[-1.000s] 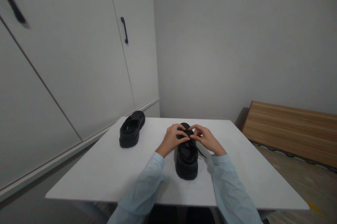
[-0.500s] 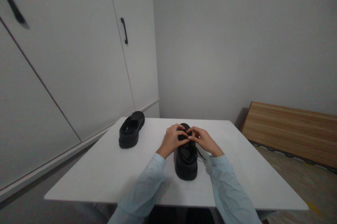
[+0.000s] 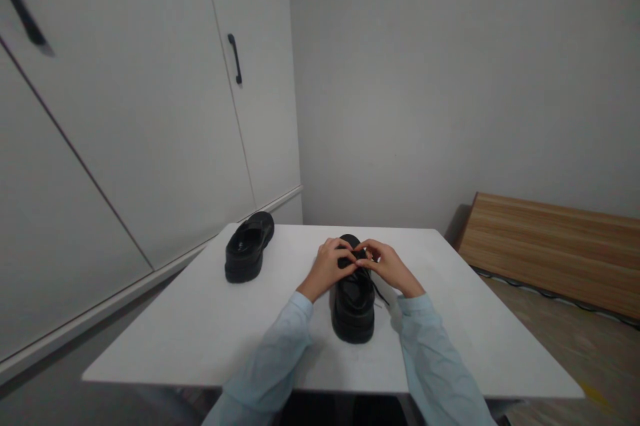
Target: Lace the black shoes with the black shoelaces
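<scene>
A black lace-up shoe (image 3: pixel 353 316) stands upright on the white table in front of me, its heel towards me. Over its lacing area my left hand (image 3: pixel 330 265) reaches in from the left, thumb and fingers pinched together. From the other side my right hand (image 3: pixel 387 266) meets it, fingertips also pinched. Both seem to grip the black shoelace, though the part between the fingertips is too small to see clearly. One loose shoelace end (image 3: pixel 381 293) hangs off the shoe's right side towards the table, by my right wrist.
A second black shoe (image 3: pixel 249 249) sits at the table's far left. The white table (image 3: pixel 200 339) reaches back near a grey wall. White cabinet doors (image 3: pixel 150 113) with black handles rise on the left. A wooden board (image 3: pixel 545 246) leans at the right.
Almost nothing differs. Both hands stay at the shoe's lacing with only a tiny shift of the fingers, and the whole view has moved very slightly.
</scene>
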A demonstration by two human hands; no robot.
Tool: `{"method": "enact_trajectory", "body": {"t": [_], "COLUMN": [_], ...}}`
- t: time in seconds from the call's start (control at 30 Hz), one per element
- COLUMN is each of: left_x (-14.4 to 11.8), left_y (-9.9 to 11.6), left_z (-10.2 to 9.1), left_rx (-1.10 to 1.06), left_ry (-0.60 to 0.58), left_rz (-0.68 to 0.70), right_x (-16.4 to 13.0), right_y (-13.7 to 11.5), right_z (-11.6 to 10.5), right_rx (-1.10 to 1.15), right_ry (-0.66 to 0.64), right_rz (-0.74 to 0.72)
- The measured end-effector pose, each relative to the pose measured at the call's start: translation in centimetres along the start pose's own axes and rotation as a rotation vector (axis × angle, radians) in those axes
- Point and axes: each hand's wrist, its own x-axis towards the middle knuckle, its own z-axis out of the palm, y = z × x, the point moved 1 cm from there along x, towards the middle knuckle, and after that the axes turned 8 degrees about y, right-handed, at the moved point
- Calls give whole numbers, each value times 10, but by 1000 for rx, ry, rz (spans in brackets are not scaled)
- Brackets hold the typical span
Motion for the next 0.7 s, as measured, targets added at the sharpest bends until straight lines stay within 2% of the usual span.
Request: {"method": "enact_trajectory", "body": {"t": [0.13,0.33,0.43,0.53,0.7], "left_x": [1,2,3,5,7], "left_y": [2,5,7,8,5], "left_z": [-3,-6,-11,-20,-28], "left_rx": [-37,-99,-188,-321,-649], "left_ry": [0,-20,-1,31,82], "left_rz": [6,6,0,-74,-287], "right_x": [0,-2,-3,-3,-4], "right_y": [5,8,10,13,14], "right_z": [-2,3,4,5,4], "right_rx": [-14,210,261,276,264], "right_ry": [79,-64,-87,-98,-104], "right_rz": [-12,90,126,142,132]}}
